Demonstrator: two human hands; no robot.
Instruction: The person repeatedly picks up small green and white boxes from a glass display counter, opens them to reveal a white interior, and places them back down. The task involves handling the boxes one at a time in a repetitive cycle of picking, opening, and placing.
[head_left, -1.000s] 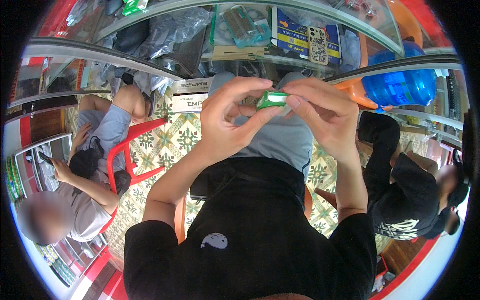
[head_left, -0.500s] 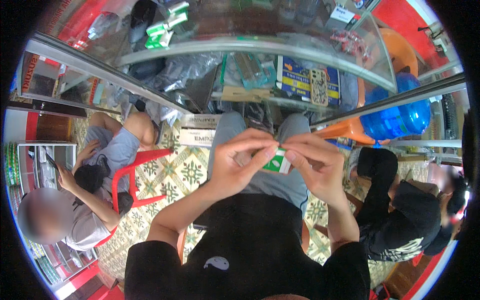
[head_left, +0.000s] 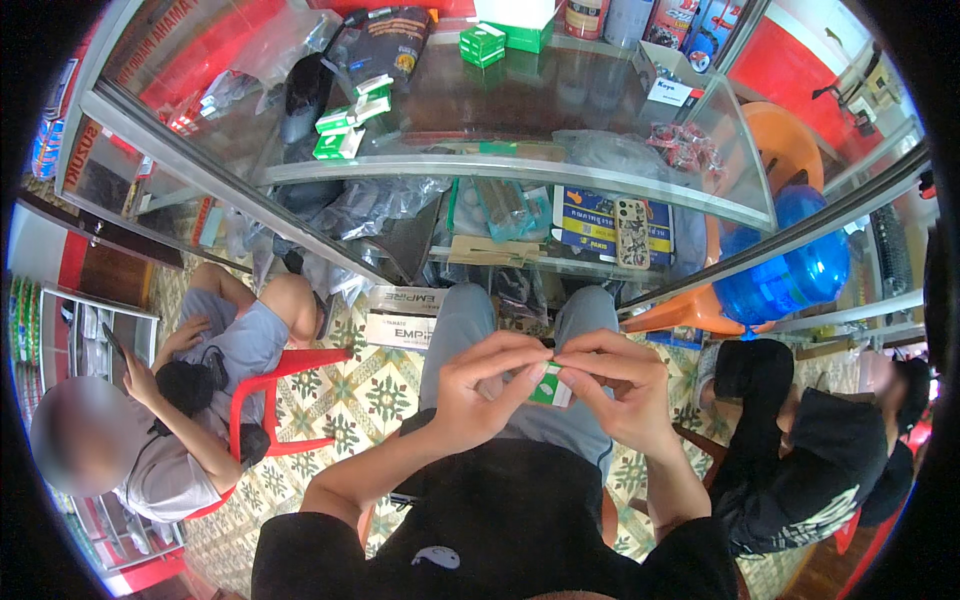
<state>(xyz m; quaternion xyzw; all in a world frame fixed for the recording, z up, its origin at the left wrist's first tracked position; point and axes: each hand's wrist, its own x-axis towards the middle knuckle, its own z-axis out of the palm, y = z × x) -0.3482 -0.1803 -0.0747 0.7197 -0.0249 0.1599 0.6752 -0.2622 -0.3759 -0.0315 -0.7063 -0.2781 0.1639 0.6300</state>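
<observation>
A small green-and-white carton (head_left: pixel 547 389) is held over my lap by both hands. My left hand (head_left: pixel 487 388) pinches its left end between thumb and fingers. On the other end, my right hand (head_left: pixel 625 390) is closed, its thumb along the white side. The fingertips of the two hands meet over the top edge and cover it. Similar green-and-white cartons (head_left: pixel 340 144) lie in a loose row on the glass counter (head_left: pixel 470 110). Farther back stands a stack of small green boxes (head_left: pixel 482 46).
A phone in a patterned case (head_left: pixel 632 235) lies on a lower shelf. Beside the counter at right are an orange chair (head_left: pixel 680 309) and a blue water bottle (head_left: pixel 800 270). People sit on both sides, one on a red chair (head_left: pixel 262 400). White boxes (head_left: pixel 400 330) rest on the tiled floor.
The view has tilted up, bringing the counter's far side into sight. Both hands keep hold of the carton, their fingertips now closer together over its top.
</observation>
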